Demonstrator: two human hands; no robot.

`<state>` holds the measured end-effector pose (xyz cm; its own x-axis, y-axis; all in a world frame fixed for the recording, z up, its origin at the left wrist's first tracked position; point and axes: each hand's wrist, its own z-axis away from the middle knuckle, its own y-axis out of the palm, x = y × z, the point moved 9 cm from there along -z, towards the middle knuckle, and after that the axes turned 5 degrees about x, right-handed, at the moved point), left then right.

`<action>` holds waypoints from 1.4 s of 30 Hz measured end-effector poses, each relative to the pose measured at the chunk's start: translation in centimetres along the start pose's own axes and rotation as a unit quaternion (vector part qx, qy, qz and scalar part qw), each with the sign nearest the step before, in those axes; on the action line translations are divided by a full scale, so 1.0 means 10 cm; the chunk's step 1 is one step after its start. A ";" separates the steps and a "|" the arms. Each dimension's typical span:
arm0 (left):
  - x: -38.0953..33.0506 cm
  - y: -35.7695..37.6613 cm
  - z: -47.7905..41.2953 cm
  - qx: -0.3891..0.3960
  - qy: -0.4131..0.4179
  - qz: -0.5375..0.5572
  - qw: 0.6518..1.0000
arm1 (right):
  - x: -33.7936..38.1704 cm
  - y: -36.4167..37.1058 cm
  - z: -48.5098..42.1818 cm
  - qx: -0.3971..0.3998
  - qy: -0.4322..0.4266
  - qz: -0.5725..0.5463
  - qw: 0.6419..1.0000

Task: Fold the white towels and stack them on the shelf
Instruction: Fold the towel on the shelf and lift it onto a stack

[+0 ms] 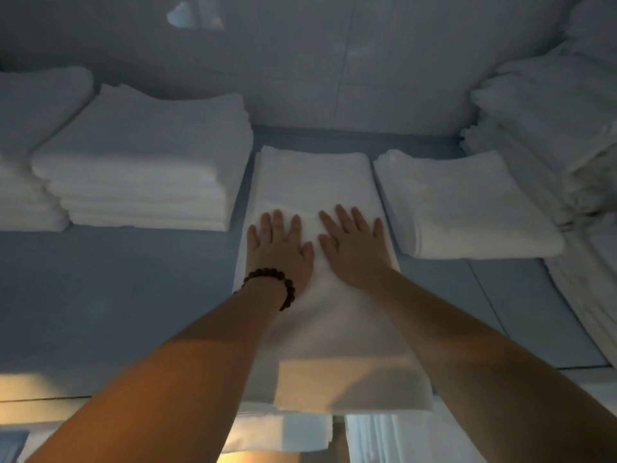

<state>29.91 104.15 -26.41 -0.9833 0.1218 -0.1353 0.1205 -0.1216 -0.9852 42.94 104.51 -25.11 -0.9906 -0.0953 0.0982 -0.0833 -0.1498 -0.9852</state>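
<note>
On the blue shelf [117,295]: tall stack [143,168] of folded white towels; long towel [317,175] lying flat, near end over the edge; single folded towel [467,208]; heaped pile [547,128] at far right. Flat on the long towel, side by side, fingers straight: left hand [278,252] and right hand [355,252].

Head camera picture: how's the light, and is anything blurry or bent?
Head view: dim bluish light over the shelf; warm orange glow on the left forearm and the near end of the middle towel; soft focus throughout; wide-angle bending curves the right-hand stack.
</note>
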 end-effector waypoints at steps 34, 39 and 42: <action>-0.29 -0.36 0.78 -0.016 0.122 0.023 0.992 | 0.22 -0.04 0.81 -0.014 0.023 -0.049 0.998; -0.38 -0.19 -0.21 0.067 0.149 -0.019 0.986 | 0.09 0.08 0.24 0.026 0.032 -0.004 0.999; -0.10 -0.13 -0.57 0.093 0.114 -0.024 0.989 | 0.01 0.13 0.27 0.002 0.039 0.015 0.999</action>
<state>31.53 109.82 -25.61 -0.9288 0.3474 -0.1294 0.0262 -0.2869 -0.9576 42.99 101.67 -25.97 -0.9981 -0.0233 0.0570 -0.0529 -0.1519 -0.9870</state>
